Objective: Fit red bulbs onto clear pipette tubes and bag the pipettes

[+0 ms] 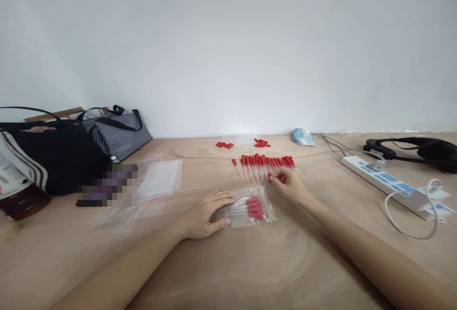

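Observation:
A clear zip bag [237, 222] lies flat on the table with several red-bulbed droppers [254, 207] inside, their bulbs toward the right end. My left hand [209, 212] rests on the bag's left end, fingers stretched and thumb apart. Just beyond the bag, my right hand [290, 185] has its fingers pinched together on a dropper [270, 177], whose red bulb shows at the fingertips; the rest is mostly hidden. A row of loose droppers [257, 159] lies behind that hand, bulbs pointing away from me. One single dropper [234, 162] sits apart at the row's left.
Further back are small red pieces [224, 145] beside clear tubes [243, 141]. Flat clear bags [160, 179] lie left, near a dark bag [78, 157] and a striped bag [123, 134]. On the right are a blue packet [303, 136], a power strip [389, 184] and a black headset [433, 150].

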Demonstrator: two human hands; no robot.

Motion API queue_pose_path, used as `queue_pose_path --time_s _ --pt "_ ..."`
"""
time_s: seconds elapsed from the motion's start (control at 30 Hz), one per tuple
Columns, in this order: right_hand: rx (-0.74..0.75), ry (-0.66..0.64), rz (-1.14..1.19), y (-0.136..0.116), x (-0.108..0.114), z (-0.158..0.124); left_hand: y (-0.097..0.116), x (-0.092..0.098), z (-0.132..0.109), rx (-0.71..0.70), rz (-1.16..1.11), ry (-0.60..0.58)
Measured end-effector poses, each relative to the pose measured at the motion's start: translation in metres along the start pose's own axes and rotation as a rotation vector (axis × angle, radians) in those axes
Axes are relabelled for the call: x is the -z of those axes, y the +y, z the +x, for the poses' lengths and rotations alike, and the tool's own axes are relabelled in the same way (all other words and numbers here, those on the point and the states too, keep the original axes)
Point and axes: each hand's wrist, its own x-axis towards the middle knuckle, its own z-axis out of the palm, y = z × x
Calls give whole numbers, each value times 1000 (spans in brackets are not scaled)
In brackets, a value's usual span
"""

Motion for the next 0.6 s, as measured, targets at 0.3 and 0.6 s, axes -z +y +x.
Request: queue_pose_path --time_s 0.3,0.6 --pt "-177 11 -429 -9 -27 72 -1 -1 0 -6 13 0" --pt "-188 70 -364 -13 -29 82 -1 0 1 7 4 -9"
